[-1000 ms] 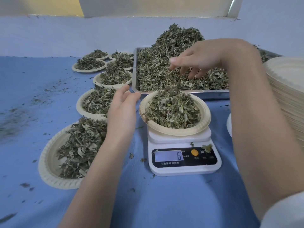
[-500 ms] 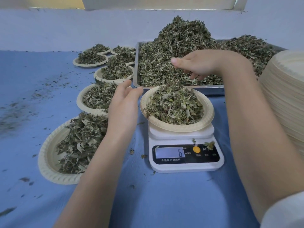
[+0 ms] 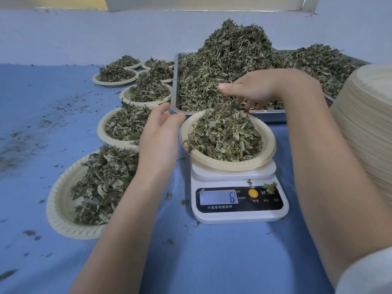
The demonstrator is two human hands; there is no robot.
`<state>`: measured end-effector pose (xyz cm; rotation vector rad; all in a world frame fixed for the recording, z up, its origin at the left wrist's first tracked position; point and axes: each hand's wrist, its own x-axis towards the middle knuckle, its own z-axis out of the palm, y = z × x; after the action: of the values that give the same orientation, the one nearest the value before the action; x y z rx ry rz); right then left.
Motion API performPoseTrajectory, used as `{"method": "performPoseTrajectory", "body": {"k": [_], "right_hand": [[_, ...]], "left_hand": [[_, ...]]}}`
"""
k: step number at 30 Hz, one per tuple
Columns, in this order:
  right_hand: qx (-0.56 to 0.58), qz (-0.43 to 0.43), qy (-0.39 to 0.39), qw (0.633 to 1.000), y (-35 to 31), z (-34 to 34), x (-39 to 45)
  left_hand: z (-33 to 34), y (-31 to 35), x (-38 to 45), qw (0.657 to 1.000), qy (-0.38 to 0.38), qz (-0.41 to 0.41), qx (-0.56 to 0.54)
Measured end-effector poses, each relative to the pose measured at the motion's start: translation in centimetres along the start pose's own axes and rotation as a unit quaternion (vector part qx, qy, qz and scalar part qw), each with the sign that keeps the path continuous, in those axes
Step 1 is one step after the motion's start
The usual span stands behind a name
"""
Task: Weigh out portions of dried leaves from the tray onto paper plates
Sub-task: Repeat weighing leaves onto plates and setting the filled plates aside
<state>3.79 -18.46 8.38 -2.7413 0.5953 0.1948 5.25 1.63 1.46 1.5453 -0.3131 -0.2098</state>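
I am looking down at a blue cloth-covered bench (image 3: 212, 262), where a round cream paper plate (image 3: 267, 145) heaped with dried green leaves (image 3: 222, 136) is sitting on a small white digital kitchen scale (image 3: 237, 215). My right hand (image 3: 261, 88) is hovering over the far rim of that plate, just on the near edge of the rectangular steel tray (image 3: 175, 98) piled with the bulk leaves (image 3: 233, 60). Its fingers (image 3: 250, 103) are pointing down and loosely bunched; I cannot tell whether they are pinching any leaves. My left hand (image 3: 159, 141) is lying flat and relaxed, holding nothing, just beside the plate's left rim and seemingly not quite touching it.

What matters next, I judge, is that the plate lies directly below and slightly nearer than the right fingers, so any top-up is dropping straight down, while the left hand is the nearer one for sliding the plate away leftward.

The scale's display is reading 6, with Chinese lettering printed below it and an orange button (image 3: 253, 193) to its right. Filled plates (image 3: 63, 209) are lining up on the left, and a tall stack of bare plates (image 3: 369, 128) is standing at the right.
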Motion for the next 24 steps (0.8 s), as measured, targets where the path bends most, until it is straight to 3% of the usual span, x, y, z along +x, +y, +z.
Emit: {"method": "performPoseTrajectory", "body": {"k": [10, 15, 18, 21, 24], "right_hand": [[-0.078, -0.033, 0.025, 0.996, -1.1, 0.3, -0.5], [-0.04, -0.07, 0.073, 0.994, -2.0, -0.1, 1.7], [-0.01, -0.085, 0.033, 0.996, -3.2, -0.5, 5.4], [0.018, -0.078, -0.056, 0.995, -4.3, -0.2, 8.9], [-0.038, -0.068, -0.131, 0.988, -4.8, 1.2, 11.3]], "left_hand": [[0.0, 0.1, 0.0, 1.0, 0.0, 0.0, -0.004], [0.0, 0.0, 0.1, 1.0, 0.001, -0.008, -0.007], [0.0, -0.1, 0.1, 1.0, -0.008, -0.01, -0.004], [-0.1, -0.2, 0.3, 1.0, -0.005, -0.015, -0.009], [-0.3, -0.2, 0.6, 1.0, 0.005, -0.016, -0.017]]}}
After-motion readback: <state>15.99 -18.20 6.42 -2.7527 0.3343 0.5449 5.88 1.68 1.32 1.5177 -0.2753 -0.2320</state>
